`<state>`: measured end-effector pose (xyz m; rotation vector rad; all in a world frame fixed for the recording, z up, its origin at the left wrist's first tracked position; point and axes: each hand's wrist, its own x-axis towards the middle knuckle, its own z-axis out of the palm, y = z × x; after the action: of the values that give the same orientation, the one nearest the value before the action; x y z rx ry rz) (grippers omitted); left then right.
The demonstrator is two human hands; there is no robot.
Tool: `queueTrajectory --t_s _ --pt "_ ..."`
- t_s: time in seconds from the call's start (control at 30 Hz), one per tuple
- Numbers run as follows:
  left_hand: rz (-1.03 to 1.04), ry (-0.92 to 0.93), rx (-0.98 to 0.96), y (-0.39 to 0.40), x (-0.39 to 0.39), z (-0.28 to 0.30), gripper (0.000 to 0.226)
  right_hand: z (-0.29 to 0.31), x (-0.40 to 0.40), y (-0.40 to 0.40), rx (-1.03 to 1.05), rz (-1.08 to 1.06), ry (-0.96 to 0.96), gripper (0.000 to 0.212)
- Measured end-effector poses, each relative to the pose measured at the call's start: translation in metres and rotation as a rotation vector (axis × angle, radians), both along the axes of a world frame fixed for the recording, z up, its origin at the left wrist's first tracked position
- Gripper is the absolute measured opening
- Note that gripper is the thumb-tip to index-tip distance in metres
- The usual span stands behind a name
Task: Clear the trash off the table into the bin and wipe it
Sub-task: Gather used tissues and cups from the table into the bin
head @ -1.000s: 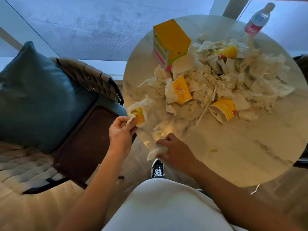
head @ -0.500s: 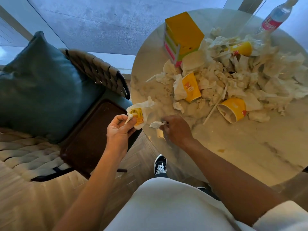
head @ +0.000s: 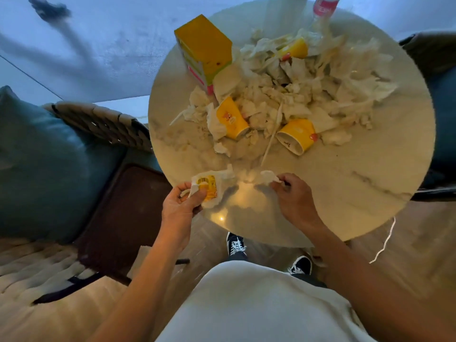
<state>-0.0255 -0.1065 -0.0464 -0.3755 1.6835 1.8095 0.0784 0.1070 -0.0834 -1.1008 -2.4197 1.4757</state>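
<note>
Left hand (head: 179, 206) grips crumpled yellow wrapper w/ tissue (head: 208, 187) at near counter (head: 345, 183) edge; right hand (head: 293, 196) pinches tissue scrap (head: 270, 176). Trash pile (head: 296, 90) w/ yellow cups on counter's far half.

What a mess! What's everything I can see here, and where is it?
Round table: one, pale marble, centre.
Crumpled tissues: a heap, white, table's far half.
Paper cups: three lying in the heap, yellow.
Carton: one, yellow, far left of table.
Water bottle: one, clear with pink label, far edge.
Cushion: one, teal, on the chair at left.
Shoes: two, dark, below the table.
Left hand: holds a crushed yellow cup with tissue.
Right hand: pinches a tissue scrap.
</note>
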Motion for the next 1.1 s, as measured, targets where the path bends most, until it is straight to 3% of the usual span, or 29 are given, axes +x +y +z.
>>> queueTrajectory --t_s 0.27,0.43,0.53,0.63,0.7,0.77,1.03,1.1 --pt "-0.328 0.011 -0.085 0.074 0.094 0.003 0.027 0.002 0.142 0.070 -0.184 -0.403 0.012 0.006" --pt "-0.524 -0.014 -0.145 0.131 0.167 -0.010 0.022 -0.029 0.226 0.107 -0.268 -0.611 -0.088 0.012" --pt "-0.607 -0.049 -0.230 0.165 0.204 -0.032 0.024 -0.060 0.274 0.122 -0.340 -0.701 -0.163 0.022" --pt "-0.698 -0.056 -0.311 0.197 0.238 -0.061 0.027 -0.098 0.307 0.137 -0.386 -0.732 -0.243 0.007" --pt "-0.748 -0.020 -0.360 0.218 0.259 -0.082 0.025 -0.131 0.322 0.147 -0.459 -0.761 -0.298 0.008" --pt "-0.778 0.026 -0.399 0.240 0.275 -0.106 0.020 -0.166 0.333 0.156 -0.554 -0.796 -0.330 0.016" --pt "-0.869 0.035 -0.558 0.300 0.303 -0.224 0.024 -0.294 0.352 0.187 -0.710 -0.897 -0.390 0.008" --pt "-0.895 0.070 -0.619 0.309 0.303 -0.256 0.024 -0.321 0.352 0.191 -0.734 -0.893 -0.388 0.015"
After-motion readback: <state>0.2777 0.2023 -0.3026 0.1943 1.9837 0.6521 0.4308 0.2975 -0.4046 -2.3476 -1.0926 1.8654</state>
